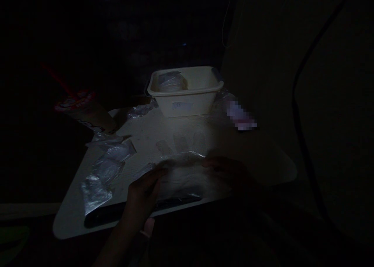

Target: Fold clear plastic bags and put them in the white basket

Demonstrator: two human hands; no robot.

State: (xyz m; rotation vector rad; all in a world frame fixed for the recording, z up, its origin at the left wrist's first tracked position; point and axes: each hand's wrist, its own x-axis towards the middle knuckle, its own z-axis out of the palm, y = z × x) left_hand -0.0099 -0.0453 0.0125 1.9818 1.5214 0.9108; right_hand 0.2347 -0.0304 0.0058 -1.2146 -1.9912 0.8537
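Head view: a clear bag (188, 179) is on or just above the table (146, 129), between left hand (143, 187) and right hand (228, 167); dimness hides whether either pinches it. Handling the bag seems the step; next probably calls for steadying both edges.

In dim light, our left hand (144, 187) and right hand (226, 166) touch a clear plastic bag (187, 177) over a white table (144, 132). Beyond it we see a cream basin (201, 104).

The film (187, 177) looks glossy plastic, the basin (201, 103) smooth plastic, the tabletop (143, 134) matt
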